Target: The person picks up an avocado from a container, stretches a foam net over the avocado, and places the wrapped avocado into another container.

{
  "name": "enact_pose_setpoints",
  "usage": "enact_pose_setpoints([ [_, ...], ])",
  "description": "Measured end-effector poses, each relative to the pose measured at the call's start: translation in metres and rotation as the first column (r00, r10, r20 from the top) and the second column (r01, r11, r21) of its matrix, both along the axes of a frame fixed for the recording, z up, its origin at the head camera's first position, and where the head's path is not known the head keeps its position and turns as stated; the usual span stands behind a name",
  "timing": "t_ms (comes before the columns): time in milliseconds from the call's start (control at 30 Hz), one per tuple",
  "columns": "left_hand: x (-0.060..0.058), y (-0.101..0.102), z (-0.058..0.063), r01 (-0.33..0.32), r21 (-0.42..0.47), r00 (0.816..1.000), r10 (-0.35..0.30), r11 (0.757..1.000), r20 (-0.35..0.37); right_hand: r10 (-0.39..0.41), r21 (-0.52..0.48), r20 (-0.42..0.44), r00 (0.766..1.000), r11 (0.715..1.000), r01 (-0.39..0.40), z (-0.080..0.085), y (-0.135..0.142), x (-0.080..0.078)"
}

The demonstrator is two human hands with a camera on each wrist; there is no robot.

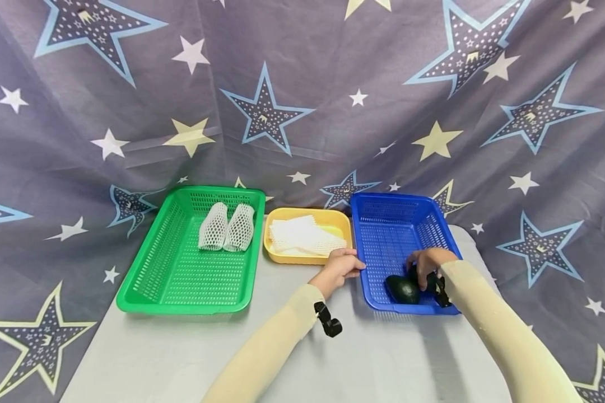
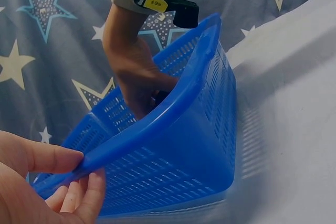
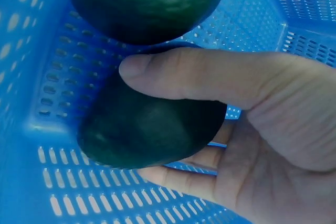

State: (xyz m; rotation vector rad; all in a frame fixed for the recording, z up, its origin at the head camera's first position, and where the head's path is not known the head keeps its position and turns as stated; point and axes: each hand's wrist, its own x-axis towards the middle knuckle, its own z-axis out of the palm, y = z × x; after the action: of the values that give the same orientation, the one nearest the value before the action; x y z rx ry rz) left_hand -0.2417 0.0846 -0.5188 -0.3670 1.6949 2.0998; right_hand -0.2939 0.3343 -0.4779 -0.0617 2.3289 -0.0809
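Inside the blue basket (image 1: 387,238) my right hand (image 1: 428,262) grips a dark green avocado (image 3: 149,129). In the right wrist view the thumb lies across its top and the other fingers are around its far side. A second avocado (image 1: 402,289) rests on the basket floor just beside it. My left hand (image 1: 338,268) pinches the basket's left rim (image 2: 131,135) between thumb and fingers, as the left wrist view shows. The held avocado is mostly hidden by the right hand in the head view.
At the left stands a green basket (image 1: 191,285) with two white foam net sleeves (image 1: 214,226), both filled out, at its back. A small yellow basket (image 1: 292,259) between the larger ones bears flat white foam nets (image 1: 302,235). A star-patterned cloth (image 1: 292,50) hangs behind the table.
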Motion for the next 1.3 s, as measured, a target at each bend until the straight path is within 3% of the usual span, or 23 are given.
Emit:
enact_pose_setpoints([
  [267, 0.002, 0.001, 0.003, 0.002, -0.006, 1.0, -0.002, 1.0, -0.004, 0.032, -0.177, -0.024, 0.999, 0.984, -0.036, 0.004, 0.008, -0.002],
  [400, 0.003, 0.003, 0.003, 0.0, -0.007, 1.0, 0.0, 1.0, -0.006, 0.106, -0.275, -0.151, 0.983, 0.95, -0.145, 0.01, 0.011, -0.004],
  [567, 0.001, 0.005, 0.0, -0.005, -0.013, 1.0, 0.005, 1.0, -0.003, 0.084, -0.367, -0.399, 0.913, 0.898, -0.243, 0.018, 0.015, -0.004],
  [700, -0.002, 0.005, -0.004, -0.001, -0.007, 1.0, 0.001, 1.0, -0.026, -0.044, -0.444, -0.526, 0.849, 0.866, -0.231, 0.023, 0.014, 0.002],
  [833, -0.001, 0.005, -0.004, -0.003, -0.006, 1.0, 0.002, 1.0, -0.028, -0.165, -0.52, -0.586, 0.793, 0.827, -0.212, 0.029, 0.01, 0.011],
  [967, 0.002, 0.004, 0.0, -0.007, -0.01, 1.0, 0.007, 1.0, -0.009, -0.26, -0.624, -0.567, 0.782, 0.755, -0.201, 0.035, 0.001, 0.021],
  [1133, 0.002, 0.002, 0.001, 0.003, -0.012, 1.0, -0.003, 1.0, -0.013, -0.36, -0.742, -0.51, 0.781, 0.644, -0.187, 0.04, -0.015, 0.029],
  [1300, 0.002, 0.0, -0.002, 0.005, 0.001, 1.0, -0.005, 1.0, -0.023, -0.452, -0.866, -0.394, 0.801, 0.474, -0.158, 0.044, -0.032, 0.034],
])
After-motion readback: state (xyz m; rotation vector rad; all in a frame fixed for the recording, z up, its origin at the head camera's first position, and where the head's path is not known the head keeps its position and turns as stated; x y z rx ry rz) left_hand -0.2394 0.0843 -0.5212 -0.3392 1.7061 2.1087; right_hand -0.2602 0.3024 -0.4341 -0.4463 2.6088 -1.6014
